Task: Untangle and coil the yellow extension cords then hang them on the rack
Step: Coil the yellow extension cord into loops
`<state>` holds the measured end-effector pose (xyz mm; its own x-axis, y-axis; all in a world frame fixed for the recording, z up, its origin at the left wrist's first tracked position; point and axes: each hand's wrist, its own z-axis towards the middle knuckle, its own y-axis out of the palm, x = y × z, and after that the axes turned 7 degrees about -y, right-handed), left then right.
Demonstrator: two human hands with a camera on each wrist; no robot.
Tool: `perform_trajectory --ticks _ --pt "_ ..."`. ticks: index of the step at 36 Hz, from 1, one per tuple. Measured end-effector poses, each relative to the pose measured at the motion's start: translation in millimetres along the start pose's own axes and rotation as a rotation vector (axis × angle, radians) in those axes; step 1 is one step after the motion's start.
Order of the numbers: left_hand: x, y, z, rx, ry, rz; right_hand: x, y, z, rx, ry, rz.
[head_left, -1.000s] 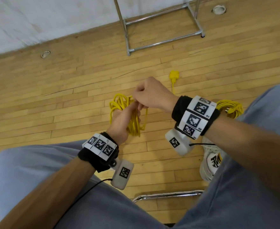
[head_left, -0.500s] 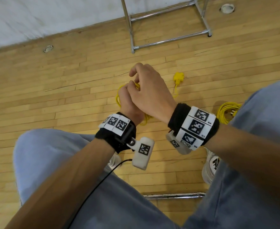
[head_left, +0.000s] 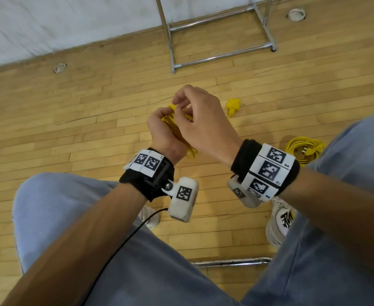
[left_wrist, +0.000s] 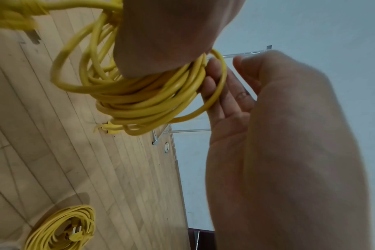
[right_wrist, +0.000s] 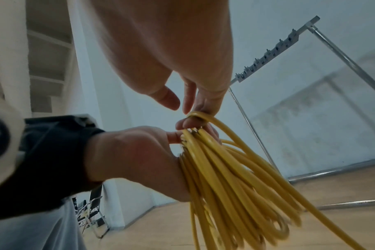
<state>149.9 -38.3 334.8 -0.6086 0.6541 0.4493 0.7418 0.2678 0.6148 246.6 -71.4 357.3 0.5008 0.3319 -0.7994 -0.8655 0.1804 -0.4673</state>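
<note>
Wooden plank floor (head_left: pixel 93 133) beneath, pale wall behind, chrome rack (head_left: pixel 221 56) standing well apart from the seated person's knees.

Left-hand fingers (right_wrist: pixel 185 122) curled round the gathered loops at their top, thumb side pressed against the bundle; grip closed on the held coil (right_wrist: pixel 231 170). Right-hand fingers (left_wrist: pixel 214 74) only lightly bent, laying one outer loop against the bundle; thumb and forefinger apart, no firm pinch evident. Left hand (head_left: pixel 164 131) and right hand (head_left: pixel 203 122) close together above the floor, the coil hanging below and between them.

Judged to be mid-coiling, last turns being added. Advised for a sound result:
- Keep the left grip fixed at one point; let loops stack side by side, not crossed.
- Feed each new turn with the right hand at matching loop size, with a slight twist to stop kinking.
- Watch the trailing end: yellow socket (head_left: pixel 233 106) lying on the floor just beyond the hands, liable to drag or snag.
- Secure the tail before lifting toward the rack's hook bar (right_wrist: pixel 274 52).

Second coil (head_left: pixel 304 151) lying on the floor beside the right knee, plug resting on top; appears already wound, not yet hung.
</note>
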Motion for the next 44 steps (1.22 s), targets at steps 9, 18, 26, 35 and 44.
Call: perform_trajectory --ticks 9,18,26,35,44 --pt "11 1 -7 -0.123 0.005 0.002 0 -8 -7 0.064 -0.106 0.107" --pt "19 14 -20 -0.195 0.022 0.284 2 -18 -8 0.072 -0.083 0.003" --pt "33 9 0 0.158 0.103 0.198 -1 -3 -16 -0.048 -0.014 -0.077" --pt "48 11 2 0.350 0.206 0.086 9 -1 -16 -0.350 0.153 0.179" --pt "97 6 -4 0.192 0.279 -0.235 28 1 -27 -0.673 0.158 0.189"
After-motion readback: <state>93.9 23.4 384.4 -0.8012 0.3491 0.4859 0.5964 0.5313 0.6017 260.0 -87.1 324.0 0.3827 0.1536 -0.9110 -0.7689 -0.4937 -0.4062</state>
